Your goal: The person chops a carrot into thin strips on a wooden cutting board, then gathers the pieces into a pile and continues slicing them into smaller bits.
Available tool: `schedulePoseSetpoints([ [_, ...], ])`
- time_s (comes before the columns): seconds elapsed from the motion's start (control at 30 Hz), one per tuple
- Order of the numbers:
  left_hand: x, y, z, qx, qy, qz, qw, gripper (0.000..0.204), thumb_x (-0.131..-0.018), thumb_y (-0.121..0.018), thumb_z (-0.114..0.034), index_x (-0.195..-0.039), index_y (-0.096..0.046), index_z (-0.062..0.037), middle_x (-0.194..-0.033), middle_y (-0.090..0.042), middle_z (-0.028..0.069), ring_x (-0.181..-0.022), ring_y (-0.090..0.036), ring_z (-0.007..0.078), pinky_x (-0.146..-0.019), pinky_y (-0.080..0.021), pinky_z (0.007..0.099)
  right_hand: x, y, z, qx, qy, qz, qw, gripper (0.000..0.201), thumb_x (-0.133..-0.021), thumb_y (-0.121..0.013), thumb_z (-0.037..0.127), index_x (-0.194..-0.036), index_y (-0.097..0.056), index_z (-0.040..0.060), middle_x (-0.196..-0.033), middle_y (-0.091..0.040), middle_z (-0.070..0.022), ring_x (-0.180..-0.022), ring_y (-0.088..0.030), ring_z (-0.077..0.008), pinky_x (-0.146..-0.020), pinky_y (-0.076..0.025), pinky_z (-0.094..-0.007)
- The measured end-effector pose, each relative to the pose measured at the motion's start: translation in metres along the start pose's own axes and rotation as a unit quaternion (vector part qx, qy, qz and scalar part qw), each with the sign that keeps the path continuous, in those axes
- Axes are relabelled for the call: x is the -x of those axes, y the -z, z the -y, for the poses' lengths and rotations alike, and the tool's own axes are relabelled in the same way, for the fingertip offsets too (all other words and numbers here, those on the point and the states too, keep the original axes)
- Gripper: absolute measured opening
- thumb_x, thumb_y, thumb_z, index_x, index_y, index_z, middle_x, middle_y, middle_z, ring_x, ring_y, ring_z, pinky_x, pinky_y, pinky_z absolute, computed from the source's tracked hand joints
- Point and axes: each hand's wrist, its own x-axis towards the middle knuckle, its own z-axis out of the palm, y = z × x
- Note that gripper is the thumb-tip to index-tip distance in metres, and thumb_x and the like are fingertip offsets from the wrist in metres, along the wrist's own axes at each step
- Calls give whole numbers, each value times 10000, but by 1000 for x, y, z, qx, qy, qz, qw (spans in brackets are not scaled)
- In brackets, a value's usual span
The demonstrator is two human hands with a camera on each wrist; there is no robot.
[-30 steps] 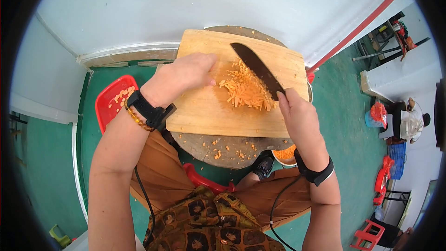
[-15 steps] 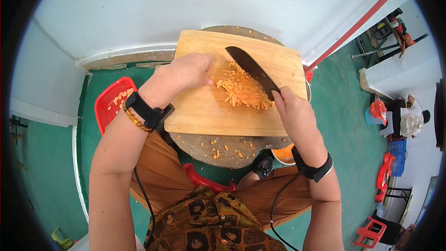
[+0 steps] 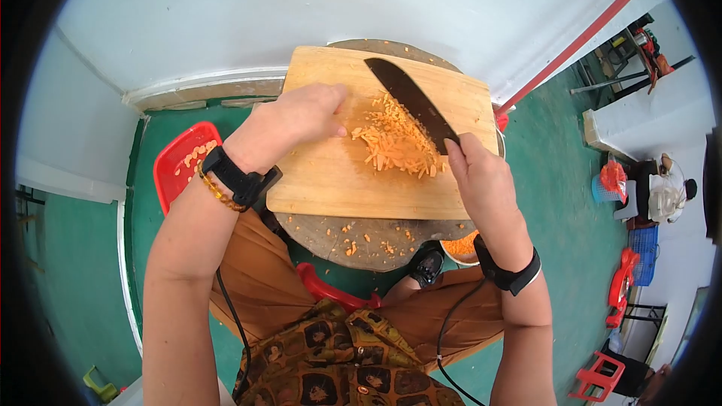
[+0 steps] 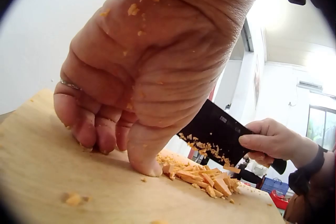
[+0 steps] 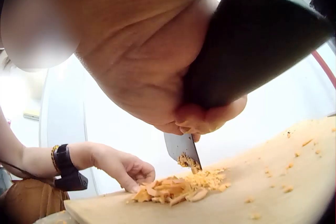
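Note:
My right hand (image 3: 485, 180) grips a dark, broad-bladed kitchen knife (image 3: 414, 105) by its handle. Shredded bits cling to the blade, which the left wrist view shows raised over the far side of a pile of chopped carrot (image 3: 395, 152). The pile lies on a wooden cutting board (image 3: 338, 188), with coarser strips nearer me and finer bits along the blade. My left hand (image 4: 142, 71) rests on the board with bent fingers, its thumb tip at the pile's edge and apart from the other fingers. Orange crumbs stick to its palm.
Beneath the board is a round, crumb-strewn wooden block (image 3: 331, 237). A red basin (image 3: 169, 173) with orange slices stands at left, and a bowl of orange bits (image 3: 460, 246) sits under my right forearm. A white wall (image 3: 301, 7) rises behind. A person sits far right.
The knife first shifted slightly left and down, then its tip rose away from me. The left hand stays at the pile's left edge, and the pile looks nearly the same.

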Motion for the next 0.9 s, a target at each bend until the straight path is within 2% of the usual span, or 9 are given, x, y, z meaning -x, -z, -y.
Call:
schedulePoseSetpoints([
  [0.13, -2, 2, -2, -5, 17, 18, 1000, 375, -792, -756, -225, -1005, -548, 2, -997, -641, 225, -1002, -601, 409, -824, -475, 477, 1, -8, -4, 15, -9, 28, 999, 255, -949, -593, 244, -808, -512, 49, -634, -609, -190, -597, -614, -394, -534, -492, -483],
  [0.23, 0, 0, 0, 2, 11, 1, 1000, 374, -790, -759, -225, -1000, -549, 2, -988, -642, 222, -996, -603, 407, -819, -474, 475, -2, 3, -1, -8, -1, -8, 1000, 255, -955, -582, 247, -809, -516, 48, -637, -609, -188, -595, -612, -396, -535, -490, -480],
  [0.33, -1, 0, 0, 1, 4, 6, 1000, 370, -791, -760, -227, -994, -552, 0, -984, -643, 221, -988, -604, 406, -814, -474, 472, -1, -3, -6, 3, 10, -4, 1000, 259, -959, -575, 250, -810, -517, 46, -651, -614, -187, -606, -613, -398, -539, -488, -481],
  [0.43, -2, 1, -3, 5, 30, 16, 999, 362, -791, -759, -226, -983, -551, 0, -982, -642, 224, -982, -604, 404, -808, -472, 470, -1, -7, -5, 21, -23, 39, 999, 250, -958, -575, 243, -815, -523, 45, -656, -610, -193, -611, -611, -406, -542, -486, -483],
  [0.53, 0, -3, 3, 1, -5, -7, 1000, 361, -793, -757, -223, -985, -548, -1, -981, -643, 223, -985, -604, 402, -812, -470, 472, -1, 1, -2, -2, -15, 9, 1000, 244, -958, -576, 245, -823, -524, 48, -659, -613, -191, -614, -614, -404, -544, -490, -484],
  [0.63, -2, -3, 3, 6, -2, 1, 1000, 358, -798, -753, -223, -989, -549, 1, -981, -644, 222, -987, -604, 402, -813, -468, 472, 1, -1, -2, -8, -5, 6, 1000, 241, -959, -574, 248, -830, -526, 51, -661, -615, -191, -616, -614, -405, -546, -490, -486],
  [0.73, -1, 0, 0, 3, 12, 5, 1000, 355, -803, -748, -220, -999, -551, 2, -990, -643, 224, -992, -604, 403, -820, -467, 473, 1, -7, -3, 12, -30, 46, 998, 245, -960, -574, 249, -826, -521, 51, -669, -618, -191, -621, -616, -403, -548, -488, -490],
  [0.9, -1, -2, 3, 4, -1, 1, 1000, 363, -801, -749, -229, -1011, -554, -6, -1006, -642, 221, -998, -605, 400, -828, -470, 469, 1, 2, 3, -21, -2, 6, 1000, 256, -959, -578, 252, -818, -513, 49, -666, -620, -190, -616, -615, -402, -546, -487, -486],
])
